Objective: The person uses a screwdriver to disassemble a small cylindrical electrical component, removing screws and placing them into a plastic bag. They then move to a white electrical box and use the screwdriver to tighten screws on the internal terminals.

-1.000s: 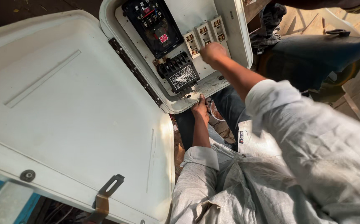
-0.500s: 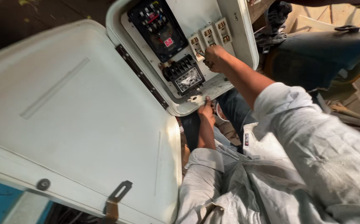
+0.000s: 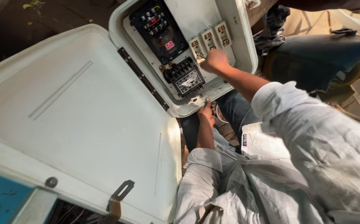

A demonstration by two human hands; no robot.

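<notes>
Right hand (image 3: 215,60) is curled up at the fuse blocks (image 3: 209,39), can't tell what it's gripping. Left hand (image 3: 207,111) clamps the box rim (image 3: 188,111) at 6 o'clock.

R arm stretched fwd, right hand (image 3: 215,60) curled into loose fist; L arm bent, left hand (image 3: 207,111) lower, fingers curled.

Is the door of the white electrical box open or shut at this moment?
Open. The door is swung fully aside on its hinge, so the parts inside the electrical box show, and the right hand reaches in.
</notes>
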